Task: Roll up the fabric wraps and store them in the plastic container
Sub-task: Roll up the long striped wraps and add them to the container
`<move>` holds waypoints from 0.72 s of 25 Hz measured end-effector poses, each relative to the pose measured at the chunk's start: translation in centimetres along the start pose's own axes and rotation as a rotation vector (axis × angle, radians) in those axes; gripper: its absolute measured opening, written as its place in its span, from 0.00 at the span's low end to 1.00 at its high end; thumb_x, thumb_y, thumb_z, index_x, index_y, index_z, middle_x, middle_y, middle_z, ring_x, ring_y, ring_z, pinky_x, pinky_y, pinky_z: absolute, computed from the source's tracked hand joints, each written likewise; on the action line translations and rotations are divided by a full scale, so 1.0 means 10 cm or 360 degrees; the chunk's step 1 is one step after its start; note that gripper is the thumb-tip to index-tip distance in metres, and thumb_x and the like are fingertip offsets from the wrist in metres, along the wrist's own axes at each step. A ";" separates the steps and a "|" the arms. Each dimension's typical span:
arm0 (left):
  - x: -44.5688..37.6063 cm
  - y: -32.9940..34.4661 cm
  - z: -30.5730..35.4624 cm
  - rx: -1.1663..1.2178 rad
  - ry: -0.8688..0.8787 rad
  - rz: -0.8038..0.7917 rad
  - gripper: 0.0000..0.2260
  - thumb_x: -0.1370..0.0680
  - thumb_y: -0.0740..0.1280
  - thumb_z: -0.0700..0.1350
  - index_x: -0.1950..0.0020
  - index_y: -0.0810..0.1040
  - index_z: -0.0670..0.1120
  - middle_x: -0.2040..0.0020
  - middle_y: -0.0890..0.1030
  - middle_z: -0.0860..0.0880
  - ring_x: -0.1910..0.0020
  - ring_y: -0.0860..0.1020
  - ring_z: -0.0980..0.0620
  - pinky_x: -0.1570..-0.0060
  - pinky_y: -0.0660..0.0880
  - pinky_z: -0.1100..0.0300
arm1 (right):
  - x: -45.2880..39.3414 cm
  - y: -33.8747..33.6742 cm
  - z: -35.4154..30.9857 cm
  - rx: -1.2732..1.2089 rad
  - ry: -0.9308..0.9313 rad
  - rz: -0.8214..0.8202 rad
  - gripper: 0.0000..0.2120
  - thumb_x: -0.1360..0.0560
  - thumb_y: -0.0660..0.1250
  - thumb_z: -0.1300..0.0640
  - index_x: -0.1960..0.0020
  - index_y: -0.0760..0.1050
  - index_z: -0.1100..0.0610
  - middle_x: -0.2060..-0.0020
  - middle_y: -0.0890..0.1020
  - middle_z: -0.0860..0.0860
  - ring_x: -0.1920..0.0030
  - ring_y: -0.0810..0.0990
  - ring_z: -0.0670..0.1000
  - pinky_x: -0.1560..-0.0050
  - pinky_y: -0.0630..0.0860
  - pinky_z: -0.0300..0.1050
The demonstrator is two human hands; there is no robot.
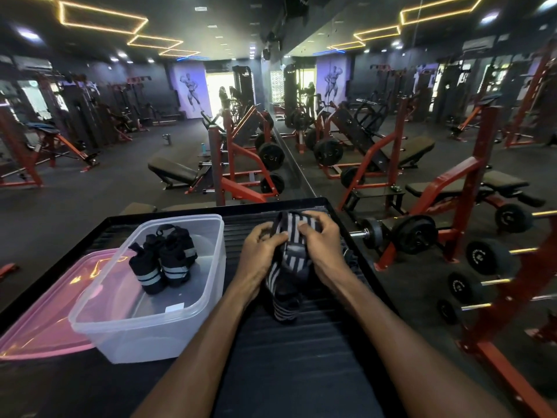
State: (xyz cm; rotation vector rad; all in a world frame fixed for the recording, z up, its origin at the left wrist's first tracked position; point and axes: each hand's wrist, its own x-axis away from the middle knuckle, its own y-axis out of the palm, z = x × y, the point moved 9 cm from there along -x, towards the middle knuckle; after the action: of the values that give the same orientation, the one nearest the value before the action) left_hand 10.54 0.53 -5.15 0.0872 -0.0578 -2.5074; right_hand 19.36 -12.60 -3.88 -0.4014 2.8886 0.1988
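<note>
Head view: left hand (261, 248) and right hand (320, 240) both grip striped wrap (288, 260) above black table (301, 342). Rolled wraps (164, 260) stand inside clear plastic container (144, 330); pink lid (45, 321) touches its left side.

1. Wrap (286, 257): upper part covered by left hand (261, 248) and right hand (321, 245); how far it is rolled cannot be told.
2. Lid (45, 312): right side hidden behind container (150, 336).
3. Rolled wraps (164, 260): overlapping; count unclear.
4. Forearms cut by bottom edge.
</note>
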 end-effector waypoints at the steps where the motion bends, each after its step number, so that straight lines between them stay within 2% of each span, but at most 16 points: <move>1: 0.02 0.06 -0.04 -0.0110 -0.0077 -0.0069 0.16 0.26 0.73 0.48 0.42 0.80 0.42 0.50 0.85 0.44 0.53 0.84 0.49 0.51 0.80 0.56 | -0.04 -0.08 -0.01 -0.0011 -0.0026 0.0095 0.07 0.23 0.67 0.63 0.49 0.78 0.52 0.51 0.83 0.52 0.48 0.83 0.52 0.44 0.79 0.50; 3: 0.01 0.15 -0.13 -0.0247 -0.0174 -0.0303 0.25 0.29 0.73 0.59 0.43 0.81 0.40 0.49 0.85 0.40 0.49 0.84 0.43 0.42 0.78 0.46 | -0.06 -0.17 -0.05 0.0014 -0.0089 0.0224 0.07 0.22 0.66 0.63 0.51 0.77 0.51 0.49 0.83 0.53 0.46 0.81 0.53 0.41 0.78 0.53; 4: 0.03 0.20 -0.15 -0.0251 -0.0212 -0.0469 0.26 0.28 0.71 0.61 0.44 0.82 0.39 0.49 0.85 0.39 0.48 0.84 0.41 0.39 0.77 0.45 | -0.06 -0.21 -0.07 0.0015 -0.0109 0.0278 0.07 0.22 0.65 0.63 0.52 0.77 0.51 0.50 0.82 0.53 0.47 0.81 0.53 0.41 0.78 0.54; 6: 0.13 0.28 -0.15 -0.0265 -0.0293 -0.0741 0.21 0.23 0.68 0.57 0.46 0.84 0.40 0.49 0.86 0.40 0.47 0.84 0.41 0.42 0.78 0.50 | -0.06 -0.30 -0.08 -0.0039 -0.0106 0.0388 0.08 0.22 0.64 0.63 0.53 0.76 0.50 0.50 0.82 0.54 0.49 0.81 0.54 0.43 0.79 0.55; 8: 0.21 0.25 -0.21 -0.0522 -0.0373 -0.0790 0.10 0.24 0.70 0.49 0.50 0.85 0.44 0.52 0.87 0.44 0.52 0.85 0.43 0.48 0.80 0.52 | -0.08 -0.39 -0.06 -0.0195 -0.0021 0.0463 0.10 0.22 0.63 0.63 0.53 0.75 0.49 0.49 0.81 0.56 0.52 0.81 0.52 0.48 0.81 0.53; 9: 0.18 0.18 -0.24 -0.0753 -0.0346 -0.0697 0.04 0.26 0.71 0.45 0.55 0.85 0.46 0.57 0.86 0.46 0.56 0.84 0.44 0.53 0.80 0.52 | -0.10 -0.41 -0.03 -0.0289 0.0057 0.0484 0.10 0.21 0.62 0.64 0.53 0.75 0.50 0.49 0.81 0.57 0.53 0.81 0.52 0.50 0.81 0.52; 10: 0.15 0.10 -0.23 -0.0966 -0.0288 -0.0557 0.04 0.26 0.70 0.41 0.58 0.84 0.47 0.60 0.85 0.47 0.59 0.83 0.46 0.57 0.80 0.53 | -0.13 -0.42 0.00 -0.0361 0.0155 0.0475 0.10 0.22 0.62 0.66 0.52 0.76 0.52 0.47 0.81 0.58 0.53 0.82 0.54 0.49 0.82 0.52; 11: 0.09 0.01 -0.19 -0.1145 -0.0192 -0.0373 0.08 0.26 0.67 0.39 0.57 0.85 0.48 0.58 0.85 0.47 0.59 0.83 0.46 0.57 0.80 0.54 | -0.14 -0.39 0.03 -0.0389 0.0251 0.0427 0.09 0.23 0.62 0.67 0.51 0.76 0.54 0.47 0.81 0.60 0.51 0.82 0.56 0.47 0.81 0.55; 13: 0.04 -0.18 -0.01 -0.1312 0.0024 0.0044 0.14 0.25 0.63 0.38 0.51 0.85 0.51 0.51 0.86 0.47 0.52 0.83 0.45 0.51 0.79 0.56 | -0.10 -0.29 0.04 -0.0295 0.0405 0.0242 0.09 0.26 0.64 0.69 0.52 0.78 0.57 0.48 0.83 0.61 0.51 0.82 0.58 0.46 0.80 0.58; 15: 0.10 -0.28 0.15 -0.1311 0.0195 0.0311 0.14 0.25 0.61 0.36 0.51 0.84 0.51 0.52 0.85 0.47 0.52 0.82 0.44 0.52 0.77 0.56 | -0.03 -0.21 0.06 -0.0009 0.0525 -0.0017 0.06 0.27 0.66 0.65 0.54 0.81 0.60 0.52 0.85 0.62 0.55 0.83 0.58 0.51 0.82 0.58; 16: 0.12 -0.30 0.21 -0.1327 0.0257 0.0386 0.15 0.25 0.61 0.35 0.52 0.83 0.51 0.53 0.85 0.48 0.52 0.81 0.44 0.53 0.77 0.55 | 0.02 -0.15 0.06 0.0233 0.0571 -0.0179 0.05 0.25 0.67 0.60 0.56 0.81 0.61 0.56 0.85 0.60 0.59 0.83 0.58 0.57 0.82 0.55; 17: 0.14 -0.31 0.26 -0.1349 0.0321 0.0426 0.16 0.25 0.61 0.34 0.51 0.83 0.52 0.53 0.84 0.49 0.52 0.81 0.45 0.53 0.77 0.54 | 0.06 -0.11 0.06 0.0560 0.0568 -0.0350 0.11 0.24 0.67 0.53 0.59 0.80 0.60 0.62 0.84 0.58 0.65 0.82 0.56 0.64 0.81 0.51; 18: 0.14 -0.30 0.28 -0.1371 0.0386 0.0440 0.17 0.25 0.61 0.34 0.49 0.83 0.53 0.51 0.84 0.50 0.51 0.81 0.46 0.52 0.77 0.53 | 0.08 -0.08 0.05 0.0935 0.0483 -0.0464 0.18 0.24 0.66 0.44 0.64 0.78 0.57 0.68 0.82 0.55 0.70 0.81 0.55 0.66 0.79 0.48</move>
State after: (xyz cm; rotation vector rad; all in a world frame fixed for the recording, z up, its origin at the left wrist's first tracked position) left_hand 7.38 2.18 -2.62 0.0213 1.0192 -2.0329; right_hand 18.91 -13.53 -4.60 -0.7721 2.9283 -0.7981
